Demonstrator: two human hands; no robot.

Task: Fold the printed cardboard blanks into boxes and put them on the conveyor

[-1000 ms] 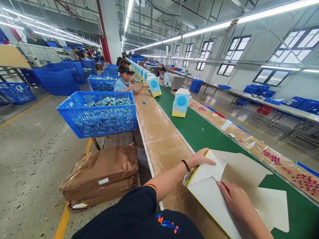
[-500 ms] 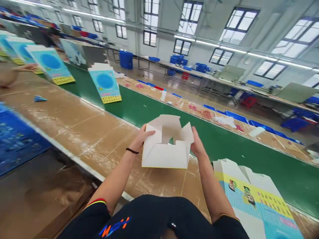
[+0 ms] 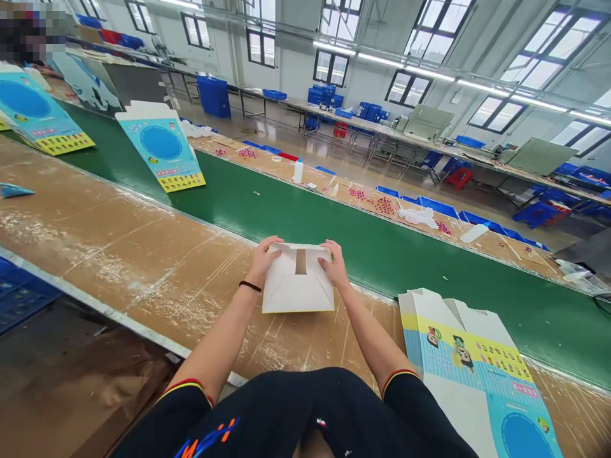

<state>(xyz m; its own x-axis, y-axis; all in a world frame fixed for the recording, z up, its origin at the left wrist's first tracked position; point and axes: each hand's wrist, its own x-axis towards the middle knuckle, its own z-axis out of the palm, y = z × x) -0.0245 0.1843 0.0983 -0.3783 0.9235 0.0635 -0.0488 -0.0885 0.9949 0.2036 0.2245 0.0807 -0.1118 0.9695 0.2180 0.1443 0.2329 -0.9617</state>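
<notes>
A white cardboard box (image 3: 296, 286) with a yellow lower edge stands on the brown taped worktop (image 3: 143, 254) in front of me, its end flaps folded inward with a narrow gap in the middle. My left hand (image 3: 264, 254) grips its left top corner, fingers pressing a flap down. Across from it, my right hand (image 3: 334, 262) grips the right top corner in the same way. A stack of flat printed cartons (image 3: 472, 369), blue and yellow with cartoon figures, lies to the right of the box.
A green conveyor belt (image 3: 334, 222) runs past the worktop, carrying upright blue display boxes (image 3: 162, 149). On the far ledge are a glue bottle (image 3: 298, 170) and small pink pieces (image 3: 384, 205). Blue crates stand along the back benches, with another at lower left.
The view swung from the line's left side to the box ahead. The flat carton became an open box, and its end flaps, open half a second ago, are now folded shut under both hands.
</notes>
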